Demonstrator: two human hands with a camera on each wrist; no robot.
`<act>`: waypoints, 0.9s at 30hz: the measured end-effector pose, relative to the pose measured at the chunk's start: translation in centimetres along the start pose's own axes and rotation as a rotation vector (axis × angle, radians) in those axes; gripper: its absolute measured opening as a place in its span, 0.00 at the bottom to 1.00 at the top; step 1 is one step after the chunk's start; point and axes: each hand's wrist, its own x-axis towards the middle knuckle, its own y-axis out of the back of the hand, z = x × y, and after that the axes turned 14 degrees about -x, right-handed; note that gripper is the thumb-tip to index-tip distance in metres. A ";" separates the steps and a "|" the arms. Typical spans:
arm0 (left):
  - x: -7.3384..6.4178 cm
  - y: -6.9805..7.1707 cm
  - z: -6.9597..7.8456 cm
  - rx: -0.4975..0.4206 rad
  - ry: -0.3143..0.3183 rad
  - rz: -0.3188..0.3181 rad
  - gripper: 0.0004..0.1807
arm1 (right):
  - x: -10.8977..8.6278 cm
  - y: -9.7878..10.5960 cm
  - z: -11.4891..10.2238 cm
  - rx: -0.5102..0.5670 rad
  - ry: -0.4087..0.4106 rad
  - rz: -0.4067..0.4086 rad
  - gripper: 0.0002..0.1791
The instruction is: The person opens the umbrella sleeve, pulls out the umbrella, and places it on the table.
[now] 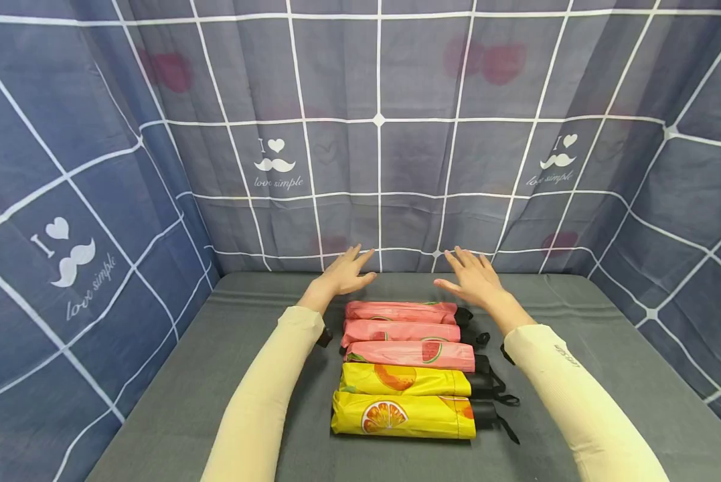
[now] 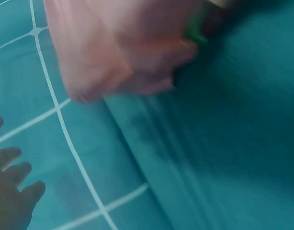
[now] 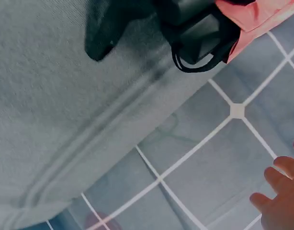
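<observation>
Folded umbrellas lie in a row on the grey surface in the head view. Three are pink with watermelon prints, among them the far pink umbrella (image 1: 399, 311), the middle pink umbrella (image 1: 399, 331) and the near pink umbrella (image 1: 390, 353). Closer to me are two yellow ones with orange prints, the upper yellow umbrella (image 1: 360, 379) and the front yellow umbrella (image 1: 432, 416). All handles point right. My left hand (image 1: 343, 273), fingers spread, is beyond the row's far left end. Opposite it, my right hand (image 1: 476, 278) is extended past the handles. Neither hand holds anything.
Grey cloth (image 1: 173, 402) covers the flat surface. A blue-grey checked curtain (image 1: 348, 161) with white lines stands along the back and both sides, close beyond my fingertips. Black wrist straps hang loose from several umbrella handles, such as the front strap (image 1: 508, 430).
</observation>
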 end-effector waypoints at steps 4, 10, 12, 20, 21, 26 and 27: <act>-1.9 0.2 -1.6 -0.078 -0.043 -0.035 0.37 | -1.6 -0.5 1.1 0.108 0.035 0.053 0.45; -3.7 -0.6 -3.5 -0.216 -0.141 -0.049 0.33 | -3.6 -2.6 2.9 0.330 0.049 0.033 0.43; -4.2 -0.9 -3.9 -0.269 -0.142 -0.058 0.31 | -4.2 -3.4 3.2 0.415 0.054 0.032 0.40; -5.2 -2.8 -5.4 -0.510 -0.123 -0.078 0.27 | -5.8 -5.7 3.4 0.613 0.078 0.009 0.30; -5.2 -3.1 -5.6 -0.540 -0.135 -0.086 0.27 | -5.9 -5.8 3.3 0.628 0.079 0.003 0.29; -5.4 -4.3 -6.6 -0.636 -0.189 -0.103 0.28 | -6.0 -6.6 3.1 0.650 0.071 -0.014 0.26; -5.4 -4.4 -6.7 -0.641 -0.196 -0.100 0.28 | -6.0 -6.8 3.1 0.647 0.070 -0.011 0.25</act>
